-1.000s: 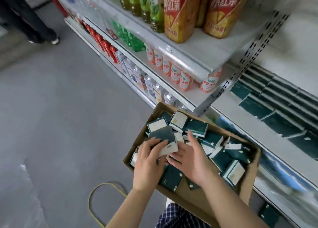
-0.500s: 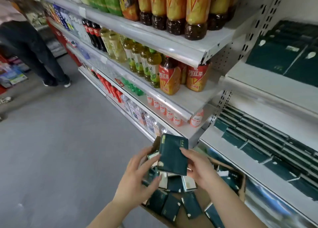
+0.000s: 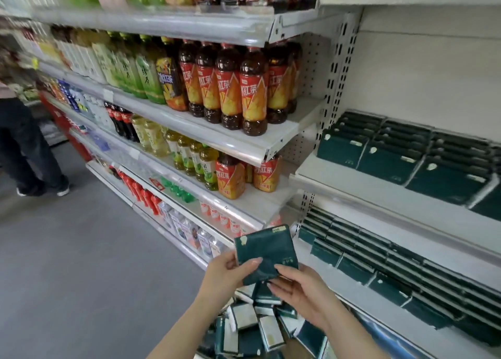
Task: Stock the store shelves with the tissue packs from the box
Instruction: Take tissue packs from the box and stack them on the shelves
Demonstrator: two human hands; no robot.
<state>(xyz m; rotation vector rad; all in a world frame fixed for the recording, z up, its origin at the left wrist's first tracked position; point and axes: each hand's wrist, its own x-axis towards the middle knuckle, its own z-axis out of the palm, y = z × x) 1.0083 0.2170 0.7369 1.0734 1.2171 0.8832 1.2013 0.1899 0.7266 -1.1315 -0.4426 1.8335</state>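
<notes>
Since the frame half a second earlier, the dark green rectangular tissue pack (image 3: 264,253) has risen clear of the box and the view has lifted toward the shelving.

- **Far left:** a person in dark trousers (image 3: 27,147) stands in the aisle.
- **Left bay:** white metal shelves hold bottled teas with orange labels (image 3: 230,93).
- **Near centre:** the left hand (image 3: 225,272) grips the pack's left edge, with the thumb across the near face and the fingers curled behind.
- **Right of it:** the right hand (image 3: 303,291) pinches the lower right corner. The two-handed hold probably squares the soft pack before placing.
- **Below the hands:** a heap of loose tissue packs (image 3: 245,316) remains in the cardboard box (image 3: 290,343), which is mostly hidden.
- **Right bay, upper white shelf** (image 3: 352,188): a row of matching green packs (image 3: 393,158) stands face-out, with bare board at its left end.
- **Right bay, lower white shelf** (image 3: 360,301): green packs (image 3: 379,261) lie in ordered rows.

The held pack hovers between the two bays, just near of the lower shelf's left end. It has not yet been set down, and restocking looks well advanced but unfinished.
</notes>
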